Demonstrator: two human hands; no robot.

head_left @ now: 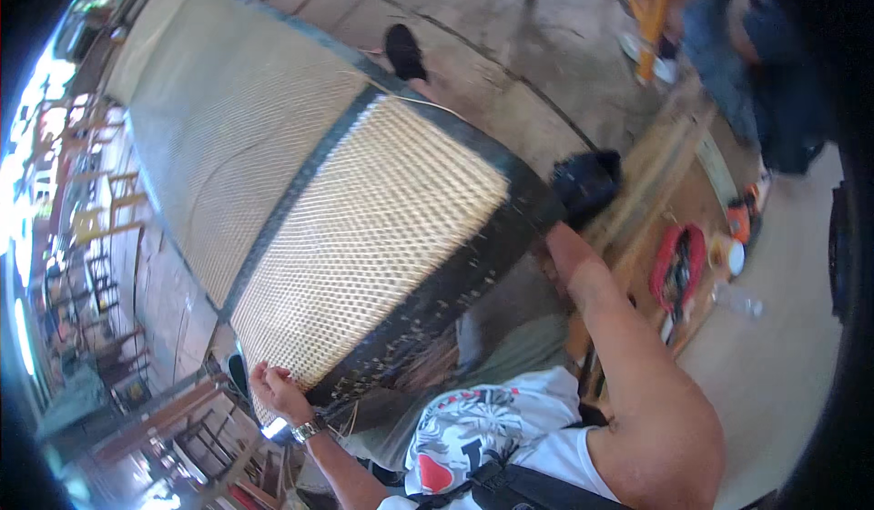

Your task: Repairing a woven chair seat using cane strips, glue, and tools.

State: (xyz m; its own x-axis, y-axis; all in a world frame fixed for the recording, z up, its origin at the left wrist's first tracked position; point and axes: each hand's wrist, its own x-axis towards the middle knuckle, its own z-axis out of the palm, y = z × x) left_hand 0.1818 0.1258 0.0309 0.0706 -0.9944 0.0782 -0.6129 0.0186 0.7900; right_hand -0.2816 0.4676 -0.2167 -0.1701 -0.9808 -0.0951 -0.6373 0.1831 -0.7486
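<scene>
A large dark frame (437,282) filled with woven cane lies slanted before me, its near panel (364,237) a tight pale-gold weave. At that panel's lower left corner is my left hand (280,393), its fingers bent in a pinch against the weave; whatever they hold is too small to make out. My right hand (552,257) reaches to the frame's right corner, where the dark edge hides its fingers. Cane bits and loose ends dot the near edge of the frame. A thin loose strand (419,102) curves across the top right of the weave.
To my right, a wooden bench (651,169) stands beside a red-rimmed basket (678,264) of small items, an orange tool (739,219), a jar (726,253) and a clear bottle (739,300). A black bag (587,182) sits by the frame's corner. Another person (728,64) is at the upper right.
</scene>
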